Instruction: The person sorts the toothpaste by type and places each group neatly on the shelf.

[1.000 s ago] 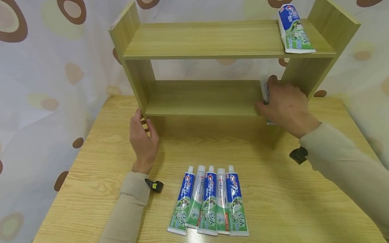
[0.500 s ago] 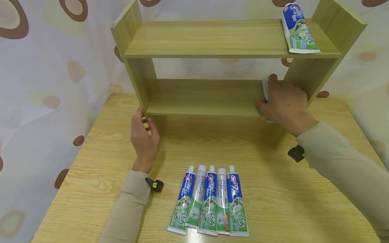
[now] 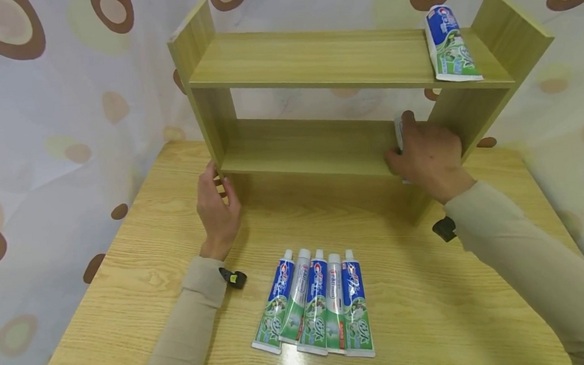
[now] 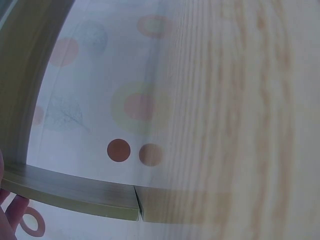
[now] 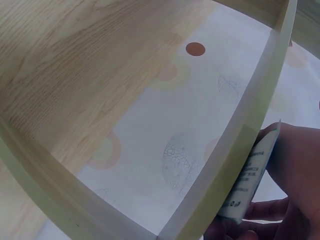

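My left hand holds the lower left side panel of a two-tier wooden shelf, its thumb and fingers around the panel's edge. Only a few of its fingers show at the corner of the left wrist view. At the right end of the lower board, my right hand grips a toothpaste tube. The hand covers most of that tube in the head view, leaving a pale strip along its side. A blue, white and green toothpaste tube lies on the upper board near the right side panel.
Several toothpaste tubes, blue-green and silver-green, lie side by side on the wooden table in front of the shelf, caps toward it. A wall covering with brown ringed spots rises behind and beside the table.
The head view has shifted slightly, so the scene sits a little further right. Both hands keep their places, the left on the side panel and the right on the toothpaste tube.
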Motion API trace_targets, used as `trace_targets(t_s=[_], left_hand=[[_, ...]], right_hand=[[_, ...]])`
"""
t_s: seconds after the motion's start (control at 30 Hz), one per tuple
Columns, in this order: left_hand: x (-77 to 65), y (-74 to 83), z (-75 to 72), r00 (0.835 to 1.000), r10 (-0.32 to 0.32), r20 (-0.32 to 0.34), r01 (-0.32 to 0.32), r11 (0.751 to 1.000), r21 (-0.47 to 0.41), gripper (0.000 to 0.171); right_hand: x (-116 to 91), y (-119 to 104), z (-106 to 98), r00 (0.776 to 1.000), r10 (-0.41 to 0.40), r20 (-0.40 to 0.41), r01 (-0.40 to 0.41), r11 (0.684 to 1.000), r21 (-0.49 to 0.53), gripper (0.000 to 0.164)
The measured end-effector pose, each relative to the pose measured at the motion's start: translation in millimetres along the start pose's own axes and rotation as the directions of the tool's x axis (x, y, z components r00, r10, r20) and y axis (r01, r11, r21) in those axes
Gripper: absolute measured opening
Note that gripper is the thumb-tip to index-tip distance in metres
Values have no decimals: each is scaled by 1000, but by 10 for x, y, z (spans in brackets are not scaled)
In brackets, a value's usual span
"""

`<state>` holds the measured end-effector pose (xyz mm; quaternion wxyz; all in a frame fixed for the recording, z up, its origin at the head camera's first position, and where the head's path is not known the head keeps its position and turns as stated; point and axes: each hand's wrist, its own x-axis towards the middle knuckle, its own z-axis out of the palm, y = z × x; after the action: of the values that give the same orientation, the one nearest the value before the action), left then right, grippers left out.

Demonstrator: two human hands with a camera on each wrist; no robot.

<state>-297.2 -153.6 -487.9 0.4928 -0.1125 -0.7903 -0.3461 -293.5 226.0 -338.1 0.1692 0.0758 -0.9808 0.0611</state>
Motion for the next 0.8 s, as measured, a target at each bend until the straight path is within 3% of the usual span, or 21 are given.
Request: trace_targets(t_s=[0.27, 0.5, 0.8], left_hand=[[-6, 2, 4, 1000, -4, 1, 4, 1000, 1, 39], [-15, -3, 8, 1000, 4, 3, -4, 1000, -1, 41], [4, -2, 6, 1000, 7, 3, -7, 1000, -9, 38]], right_hand=[[-18, -13, -5, 1000, -5, -25, 5, 1000, -5, 29], [-19, 9, -11, 998, 46, 38, -48, 998, 48, 37], [-52, -45, -129, 992, 71, 106, -74, 997, 27, 42]])
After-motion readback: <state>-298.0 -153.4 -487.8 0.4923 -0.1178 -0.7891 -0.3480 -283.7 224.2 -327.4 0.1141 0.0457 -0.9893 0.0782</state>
